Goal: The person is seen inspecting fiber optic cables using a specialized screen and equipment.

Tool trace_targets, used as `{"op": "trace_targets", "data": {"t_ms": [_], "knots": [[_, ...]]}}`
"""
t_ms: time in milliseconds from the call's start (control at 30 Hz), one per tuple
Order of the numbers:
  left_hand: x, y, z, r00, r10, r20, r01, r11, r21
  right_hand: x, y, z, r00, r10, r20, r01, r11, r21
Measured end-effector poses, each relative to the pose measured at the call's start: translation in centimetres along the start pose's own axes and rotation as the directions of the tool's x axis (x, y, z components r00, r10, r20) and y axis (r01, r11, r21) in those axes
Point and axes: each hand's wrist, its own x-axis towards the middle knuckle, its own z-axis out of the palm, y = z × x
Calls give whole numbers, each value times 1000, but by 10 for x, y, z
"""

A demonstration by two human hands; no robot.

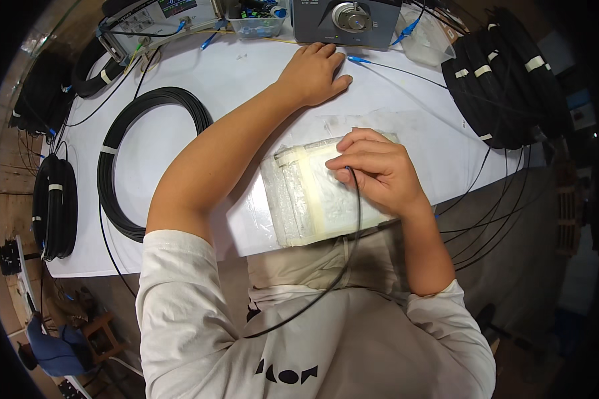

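My right hand is closed on a thin black cable, pinching its end against a clear plastic packet of white wipes that lies at the near edge of the white table. The cable runs down from my fingers across my lap. Far up the table my left hand rests flat, fingers together, holding nothing. It lies just in front of a grey box-shaped instrument, beside a blue-tipped connector on a thin lead.
A large coil of black cable lies on the table to the left. More taped black coils sit at the left edge and far right. A second instrument and a clear parts box stand at the back.
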Motion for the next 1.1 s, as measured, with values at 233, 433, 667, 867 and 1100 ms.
{"op": "trace_targets", "data": {"t_ms": [233,433,667,867,1100], "knots": [[-1,-3,6,999,0,-46,-2,999,-46,0,-1,-4,999,20,48,-21,1000,16],[0,-3,5,999,8,-40,-10,998,-55,1,-1,0,1000,-10,-25,11,999,40],[0,0,1,1000,4,-17,-4,1000,-7,0,1,1,999,-13,-47,17,997,76],[0,1,-1,1000,1,-9,-1,1000,-16,0,-4,-4,999,29,27,-31,998,63],[0,0,0,1000,13,-28,-14,1000,-18,2,-4,-3,999,-20,32,20,1000,1]]}}
